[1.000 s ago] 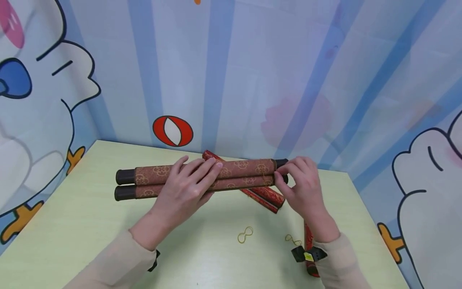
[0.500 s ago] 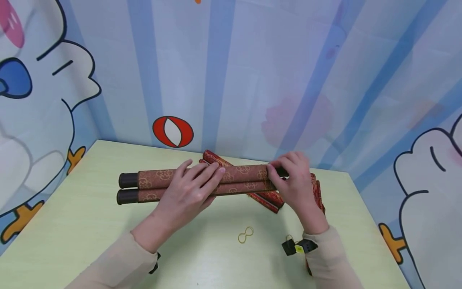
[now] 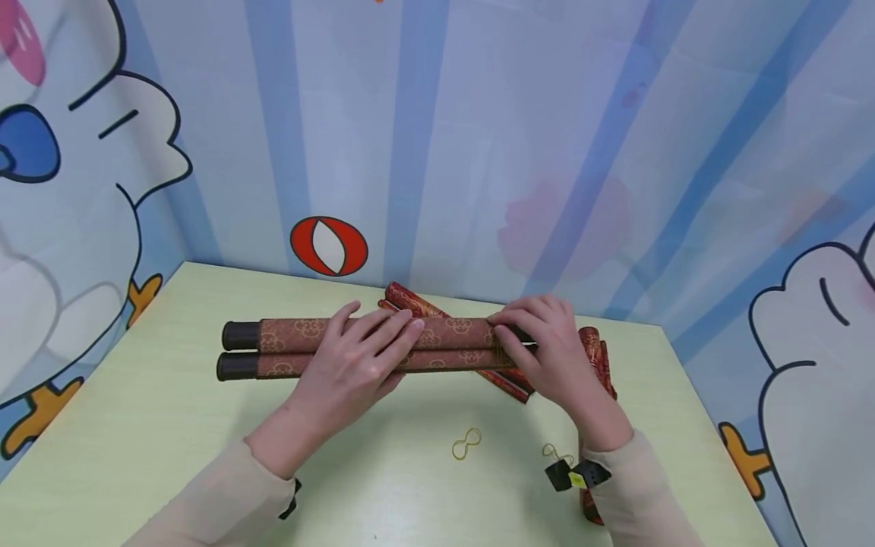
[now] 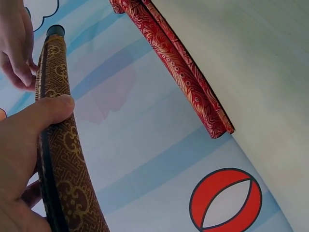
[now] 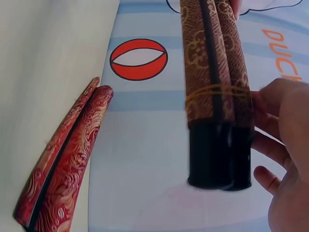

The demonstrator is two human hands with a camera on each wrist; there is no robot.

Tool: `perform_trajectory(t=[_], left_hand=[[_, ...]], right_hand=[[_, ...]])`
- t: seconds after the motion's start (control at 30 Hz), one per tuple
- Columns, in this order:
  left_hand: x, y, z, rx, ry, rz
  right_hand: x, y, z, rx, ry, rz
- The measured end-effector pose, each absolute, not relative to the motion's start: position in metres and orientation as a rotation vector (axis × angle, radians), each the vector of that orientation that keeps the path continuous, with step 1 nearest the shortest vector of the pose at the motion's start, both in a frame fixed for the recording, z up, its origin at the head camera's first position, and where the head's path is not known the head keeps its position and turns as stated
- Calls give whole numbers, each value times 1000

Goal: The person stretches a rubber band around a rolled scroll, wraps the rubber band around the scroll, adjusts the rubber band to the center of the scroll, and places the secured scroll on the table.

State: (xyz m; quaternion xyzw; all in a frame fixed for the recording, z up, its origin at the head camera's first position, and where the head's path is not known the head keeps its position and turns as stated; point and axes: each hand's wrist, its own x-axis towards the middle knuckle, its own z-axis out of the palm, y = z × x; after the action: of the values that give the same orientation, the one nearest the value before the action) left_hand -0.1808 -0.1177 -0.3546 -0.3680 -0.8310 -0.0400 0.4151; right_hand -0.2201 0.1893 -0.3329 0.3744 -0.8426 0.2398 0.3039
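A rolled scroll (image 3: 451, 334) with two parallel rollers, brown cloth with gold flowers and black end caps, is held level above the table. My left hand (image 3: 352, 361) grips its middle, thumb along the near side in the left wrist view. At the scroll's right end, my right hand (image 3: 550, 346) pinches a thin yellow rubber band. In the right wrist view that rubber band (image 5: 219, 90) circles both rollers just behind the black caps, the fingers touching the roll's side there. The far fingertips are partly hidden behind the roll.
One red patterned scroll (image 3: 410, 298) lies slantwise at the table's back, partly covered by the brown one. Another red scroll (image 3: 598, 361) lies at the right, under the right forearm. Two loose rubber bands lie in front, one twisted band (image 3: 467, 443) nearer the middle.
The right hand has moved left along the scroll, from the black caps onto the brown cloth with the rubber band. The left hand keeps its grip, and the scroll has levelled slightly.
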Motion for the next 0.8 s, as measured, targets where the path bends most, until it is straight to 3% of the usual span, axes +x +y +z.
perform_trajectory(t=[0.4,0.8], left_hand=[[-180,-118,-349,-933,-2088,-143],[-183,-120,-347,-964,-2115,-146]], right_hand=[[-210,212,-327,1027,-2259,401],[-206,207,-328,1118,-2288,199]])
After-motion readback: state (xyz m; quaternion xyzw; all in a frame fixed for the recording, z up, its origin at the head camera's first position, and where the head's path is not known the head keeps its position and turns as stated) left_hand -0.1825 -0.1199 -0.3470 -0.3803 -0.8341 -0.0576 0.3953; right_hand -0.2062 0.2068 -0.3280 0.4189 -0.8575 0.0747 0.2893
